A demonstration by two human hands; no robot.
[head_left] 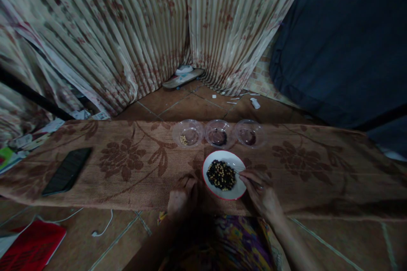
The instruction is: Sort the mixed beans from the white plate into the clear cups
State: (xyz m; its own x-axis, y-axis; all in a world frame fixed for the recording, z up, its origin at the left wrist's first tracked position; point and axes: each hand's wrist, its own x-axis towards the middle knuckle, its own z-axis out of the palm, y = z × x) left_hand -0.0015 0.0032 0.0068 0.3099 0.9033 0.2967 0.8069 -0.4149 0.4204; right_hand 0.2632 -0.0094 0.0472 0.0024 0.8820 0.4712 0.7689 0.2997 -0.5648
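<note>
A white plate with a red rim [239, 161] lies on the cloth-covered table, bearing a heap of black and pale yellow beans [221, 175]. My right hand [261, 192] is at the plate's right edge, its fingers pinched around a thin metal utensil [236, 171] pointing at the heap; its exact kind is unclear. My left hand [183, 197] rests left of the plate, fingers curled in and holding nothing visible. Behind the plate stand three clear plastic bowls: the left bowl [193, 129] has pale beans, the middle bowl [217, 127] black ones, the right bowl [246, 127] a few dark reddish ones.
A dark phone [67, 171] lies on the table's left part. The patterned brown cloth [152, 169] covers the long narrow table. Beyond it are a skateboard [182, 79], striped curtains [152, 21] and small white scraps on the tiled floor. A red bag [34, 245] and white earphones [103, 230] lie below left.
</note>
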